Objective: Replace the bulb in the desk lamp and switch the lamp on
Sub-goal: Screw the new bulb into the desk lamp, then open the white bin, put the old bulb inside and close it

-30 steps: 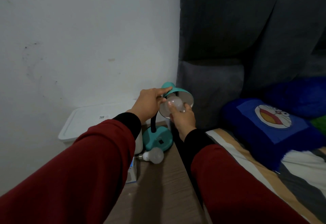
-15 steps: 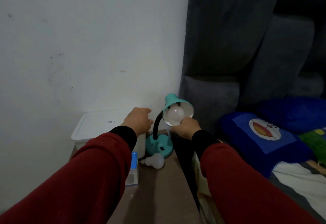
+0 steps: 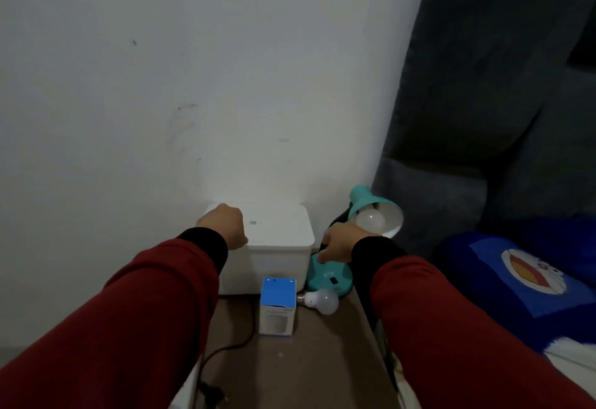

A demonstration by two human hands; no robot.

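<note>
A teal desk lamp [image 3: 329, 278] stands on the wooden table by the wall, its shade [image 3: 387, 215] tilted toward me with a white bulb [image 3: 371, 219] seated in it, unlit. A second white bulb [image 3: 321, 300] lies loose on the table beside the lamp's base. My right hand [image 3: 338, 244] hovers over the base by the black neck, fingers curled, and I cannot tell whether it touches the neck. My left hand [image 3: 222, 226] is loosely closed above the white box, holding nothing.
A white lidded plastic box [image 3: 277, 247] sits against the wall left of the lamp. A blue and white bulb carton [image 3: 277, 307] stands in front of it. A black cord [image 3: 232, 347] trails off the table [image 3: 306, 370]. A bed with blue cushions [image 3: 522, 276] lies right.
My right hand has let go of the bulb in the shade and dropped toward the lamp's base. My left hand moved left, away from the shade, over the white box.
</note>
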